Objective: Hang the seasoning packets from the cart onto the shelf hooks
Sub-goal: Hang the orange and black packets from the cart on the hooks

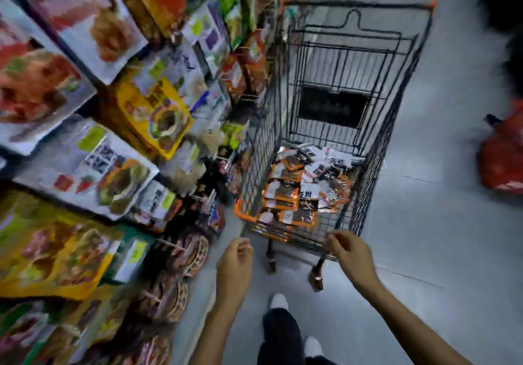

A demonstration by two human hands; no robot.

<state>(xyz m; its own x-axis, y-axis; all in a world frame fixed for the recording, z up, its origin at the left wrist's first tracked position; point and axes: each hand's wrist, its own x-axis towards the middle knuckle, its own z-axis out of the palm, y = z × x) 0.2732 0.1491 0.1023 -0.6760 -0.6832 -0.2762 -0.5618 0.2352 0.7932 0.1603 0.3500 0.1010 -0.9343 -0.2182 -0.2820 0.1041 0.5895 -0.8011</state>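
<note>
Lower centre: left hand [235, 263] loosely curled, empty; right hand [351, 254] at the near edge of the cart [359, 4] of packets [294, 192], grip unclear. Shelf [212, 172] crowds left; floor [424, 237] open right.

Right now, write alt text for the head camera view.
The person's left hand and right hand, fingers loosely curled, reach toward a wire cart whose bottom is covered with orange and white seasoning packets. Shelves of hanging food packets line the left of the aisle.
</note>
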